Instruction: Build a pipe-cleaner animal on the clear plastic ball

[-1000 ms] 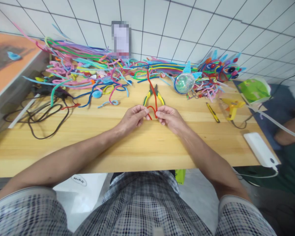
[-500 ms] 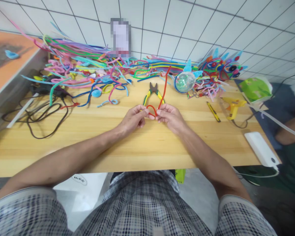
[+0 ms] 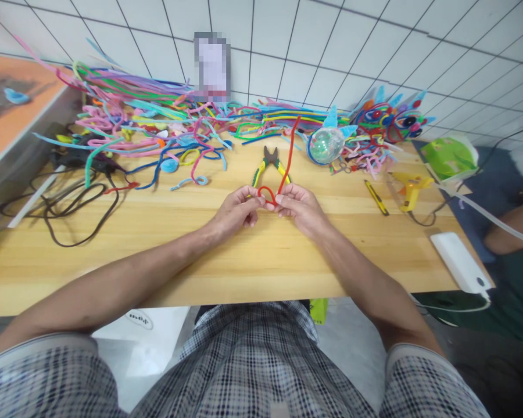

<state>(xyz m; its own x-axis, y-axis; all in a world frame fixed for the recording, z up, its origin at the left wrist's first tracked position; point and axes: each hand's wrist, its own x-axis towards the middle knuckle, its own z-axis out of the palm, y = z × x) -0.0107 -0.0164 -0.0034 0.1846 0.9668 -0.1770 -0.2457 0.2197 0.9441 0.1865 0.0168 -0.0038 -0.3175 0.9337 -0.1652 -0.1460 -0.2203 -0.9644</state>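
Between my two hands is a red pipe cleaner (image 3: 291, 152), bent into a small loop at its lower end, with a long free end rising up and slightly right. My left hand (image 3: 243, 208) pinches the loop's left side between thumb and fingers. The right side of the loop, where the long end starts, is pinched in my right hand (image 3: 301, 207). Just beyond my fingers lie pliers (image 3: 271, 158) with yellow and green handles, jaws spread and pointing away from me; the handle ends are partly hidden behind my hands.
Colourful pipe cleaners (image 3: 143, 116) pile along the tiled wall. A clear ball with blue spikes (image 3: 326, 145) stands right of the pliers. Farther right lie a yellow utility knife (image 3: 376, 198), a yellow glue gun (image 3: 412, 190) and a white power bank (image 3: 459, 262). Black cable (image 3: 76, 232) coils at left.
Both hands keep their pinch on the red pipe cleaner, and its loop looks almost the same. The whole view has shifted slightly, with things on the table appearing a little farther left.
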